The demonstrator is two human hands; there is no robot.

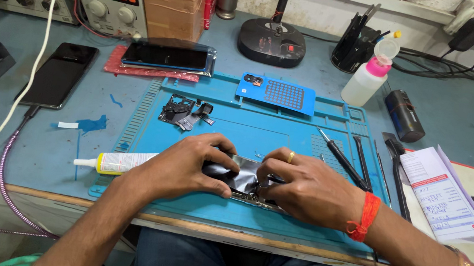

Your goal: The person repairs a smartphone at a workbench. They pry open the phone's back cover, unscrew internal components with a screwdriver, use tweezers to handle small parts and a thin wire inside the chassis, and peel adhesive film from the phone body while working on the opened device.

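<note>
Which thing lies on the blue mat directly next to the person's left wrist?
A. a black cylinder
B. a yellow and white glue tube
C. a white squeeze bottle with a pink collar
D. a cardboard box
B. The yellow and white glue tube lies at the blue mat's left edge, its end hidden behind the left hand; both hands, the right hand too, hold an opened phone.

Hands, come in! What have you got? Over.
Left hand and right hand both gripping opened phone on blue mat. Glue tube beside left hand. Nothing blocking.
</note>
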